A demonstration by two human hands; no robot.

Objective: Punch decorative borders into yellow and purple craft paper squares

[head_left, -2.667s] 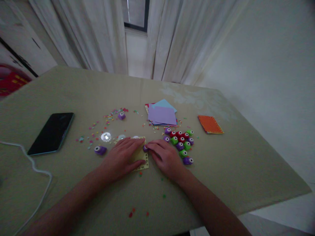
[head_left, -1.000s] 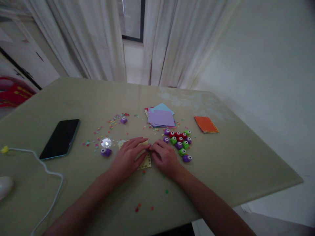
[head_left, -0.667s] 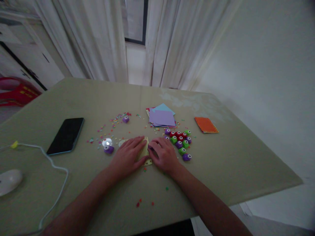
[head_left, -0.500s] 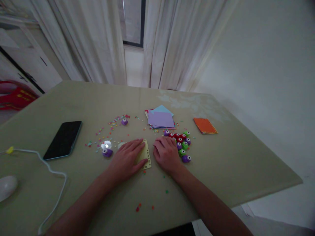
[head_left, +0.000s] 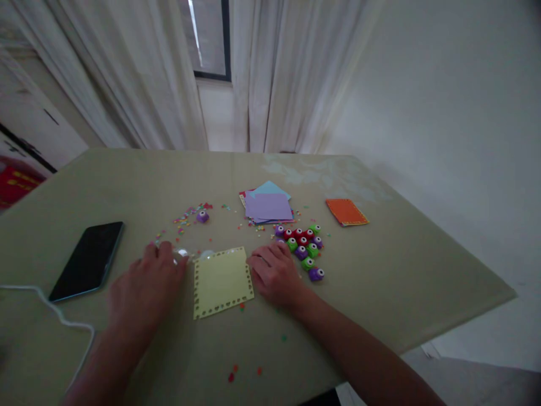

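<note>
A pale yellow card (head_left: 222, 282) with small shapes punched along its edges lies flat on the table. At its right edge rests my right hand (head_left: 274, 273), its fingers curled down; whatever they hold is hidden. To the left of the card, my left hand (head_left: 146, 276) is bent with its fingers curved downward, a little blurred, and what lies beneath it is covered. A clear shiny round piece (head_left: 181, 254) shows just beyond its thumb. Close to my right hand stand several small purple, red and green eye-shaped punches (head_left: 301, 252). Another purple punch (head_left: 203, 216) stands farther back.
Stacked coloured cards (head_left: 269, 207) lie at the back middle, with an orange card (head_left: 346, 212) to their right. A dark tablet (head_left: 88, 259) and a white cable (head_left: 54, 307) are at left. Confetti bits (head_left: 186, 220) are scattered across the table (head_left: 380, 282).
My left hand has lifted off the yellow card and moved left, over where a purple punch stood. The card now shows fully, nearer me. My right hand has stayed nearly in place.
</note>
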